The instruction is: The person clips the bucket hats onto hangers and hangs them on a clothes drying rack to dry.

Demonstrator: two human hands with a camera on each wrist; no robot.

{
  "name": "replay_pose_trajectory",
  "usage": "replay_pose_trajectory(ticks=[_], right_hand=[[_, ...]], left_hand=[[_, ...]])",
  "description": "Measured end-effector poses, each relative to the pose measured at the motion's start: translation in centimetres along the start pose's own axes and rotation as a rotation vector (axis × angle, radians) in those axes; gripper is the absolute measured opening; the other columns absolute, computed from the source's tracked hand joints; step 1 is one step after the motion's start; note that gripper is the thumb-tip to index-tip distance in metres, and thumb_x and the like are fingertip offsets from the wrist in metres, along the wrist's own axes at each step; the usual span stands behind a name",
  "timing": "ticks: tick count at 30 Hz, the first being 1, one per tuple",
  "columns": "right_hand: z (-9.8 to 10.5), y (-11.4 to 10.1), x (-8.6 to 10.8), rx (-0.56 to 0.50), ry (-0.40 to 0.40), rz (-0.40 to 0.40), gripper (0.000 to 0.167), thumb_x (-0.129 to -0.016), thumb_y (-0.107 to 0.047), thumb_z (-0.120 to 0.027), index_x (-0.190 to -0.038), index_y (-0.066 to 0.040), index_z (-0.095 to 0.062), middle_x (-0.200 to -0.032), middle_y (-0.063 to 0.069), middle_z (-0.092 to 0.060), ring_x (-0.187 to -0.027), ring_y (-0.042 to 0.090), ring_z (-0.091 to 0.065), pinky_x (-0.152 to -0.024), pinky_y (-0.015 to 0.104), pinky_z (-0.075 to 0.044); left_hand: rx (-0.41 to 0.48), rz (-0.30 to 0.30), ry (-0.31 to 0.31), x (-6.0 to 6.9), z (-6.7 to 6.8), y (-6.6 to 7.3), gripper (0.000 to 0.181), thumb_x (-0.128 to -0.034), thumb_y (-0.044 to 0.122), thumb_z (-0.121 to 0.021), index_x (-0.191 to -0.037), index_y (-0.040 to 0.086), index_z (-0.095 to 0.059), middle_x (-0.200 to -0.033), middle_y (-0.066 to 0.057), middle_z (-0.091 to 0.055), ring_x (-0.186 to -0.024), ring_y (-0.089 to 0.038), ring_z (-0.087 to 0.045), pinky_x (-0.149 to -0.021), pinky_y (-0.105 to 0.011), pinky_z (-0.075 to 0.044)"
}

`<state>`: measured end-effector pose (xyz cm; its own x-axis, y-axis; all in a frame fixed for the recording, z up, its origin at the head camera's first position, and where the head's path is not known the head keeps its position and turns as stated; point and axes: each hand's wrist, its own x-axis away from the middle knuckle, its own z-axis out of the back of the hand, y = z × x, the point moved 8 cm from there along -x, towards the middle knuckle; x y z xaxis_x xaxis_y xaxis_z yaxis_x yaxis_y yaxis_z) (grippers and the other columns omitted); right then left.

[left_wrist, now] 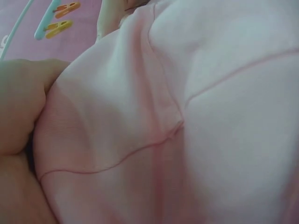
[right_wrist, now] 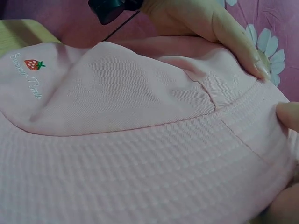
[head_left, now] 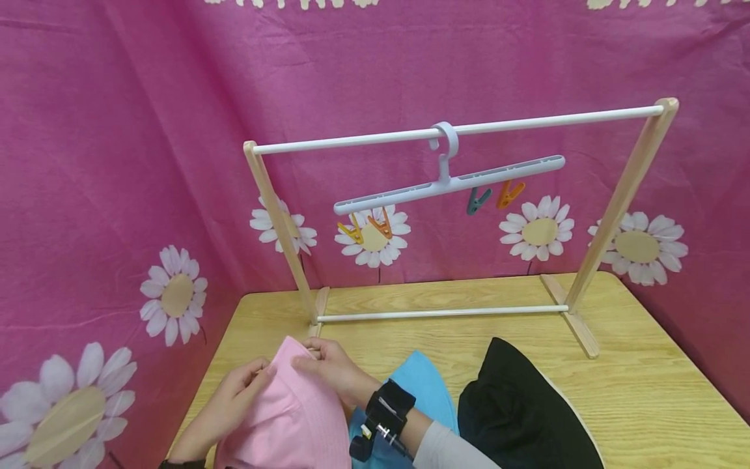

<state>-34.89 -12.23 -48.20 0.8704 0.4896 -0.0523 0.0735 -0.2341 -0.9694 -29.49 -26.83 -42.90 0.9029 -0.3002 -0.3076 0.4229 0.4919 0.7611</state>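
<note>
A pink bucket hat [head_left: 293, 417] is held between both hands at the front left of the table. The left hand [head_left: 234, 397] pinches its edge from the left, and the right hand [head_left: 336, 371] grips the upper edge with thumb on the near side. In the right wrist view, the hat [right_wrist: 126, 93] shows a small strawberry print and a stitched brim, with the left hand's thumb on it at the upper middle. The left wrist view is filled mostly by the hat's pale fabric [left_wrist: 107, 126].
A blue hat [head_left: 422, 378] and a black hat [head_left: 515, 404] lie to the right. Behind them a wooden rack [head_left: 621, 202] stands on the table [head_left: 656, 391], with a white hanger [head_left: 410, 193] hooked on its top bar, carrying several clips, including a yellow one [head_left: 351, 230].
</note>
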Motion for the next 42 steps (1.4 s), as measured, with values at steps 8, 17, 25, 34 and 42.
replay_pose_trajectory(ticks=[8, 17, 25, 34, 42], right_hand=[[0.0, -0.9, -0.5, -0.039, 0.024, 0.009, 0.036, -0.099, -0.009, -0.068, -0.133, 0.003, -0.064, -0.107, 0.012, -0.076, -0.085, 0.010, -0.068, -0.076, 0.024, -0.057], [0.4, -1.6, -0.8, -0.042, 0.075, 0.018, 0.030, -0.102, -0.009, -0.065, -0.128, 0.007, -0.067, -0.112, 0.017, -0.076, -0.085, 0.008, -0.066, -0.077, 0.023, -0.055], [0.6, -2.6, -0.7, -0.059, 0.061, 0.044, 0.027, -0.103, -0.008, -0.064, -0.123, 0.010, -0.064, -0.099, 0.008, -0.077, -0.079, 0.008, -0.066, -0.071, 0.023, -0.056], [1.5, -3.6, -0.5, -0.062, 0.070, 0.062, 0.026, -0.104, -0.009, -0.064, -0.122, 0.009, -0.064, -0.094, 0.001, -0.075, -0.079, 0.009, -0.066, -0.071, 0.022, -0.055], [2.4, -4.2, -0.5, -0.075, 0.083, 0.075, 0.030, -0.106, -0.014, -0.061, -0.125, 0.008, -0.064, -0.097, 0.001, -0.074, -0.081, 0.008, -0.065, -0.072, 0.023, -0.055]], left_hand=[[-0.053, -0.014, -0.051, -1.3, 0.2, 1.1, 0.023, -0.1092, 0.015, -0.056, -0.088, 0.022, -0.063, -0.074, 0.011, -0.054, -0.070, -0.004, -0.051, -0.061, -0.027, -0.045], [-0.077, -0.001, -0.062, -2.0, 0.1, 1.5, 0.025, -0.1090, 0.017, -0.057, -0.085, 0.022, -0.061, -0.071, 0.013, -0.049, -0.066, -0.003, -0.048, -0.059, -0.026, -0.044], [-0.104, 0.026, -0.059, -2.4, 0.3, 2.7, 0.027, -0.1091, 0.022, -0.058, -0.082, 0.020, -0.058, -0.069, 0.012, -0.040, -0.065, -0.004, -0.044, -0.059, -0.025, -0.040], [-0.187, -0.023, -0.071, -3.6, 0.1, 3.9, 0.026, -0.1093, 0.022, -0.058, -0.083, 0.021, -0.058, -0.069, 0.015, -0.039, -0.062, -0.002, -0.042, -0.058, -0.025, -0.040], [-0.215, -0.042, -0.068, -4.8, -0.2, 4.7, 0.027, -0.1092, 0.023, -0.058, -0.082, 0.021, -0.059, -0.067, 0.014, -0.041, -0.061, -0.004, -0.044, -0.058, -0.025, -0.041]])
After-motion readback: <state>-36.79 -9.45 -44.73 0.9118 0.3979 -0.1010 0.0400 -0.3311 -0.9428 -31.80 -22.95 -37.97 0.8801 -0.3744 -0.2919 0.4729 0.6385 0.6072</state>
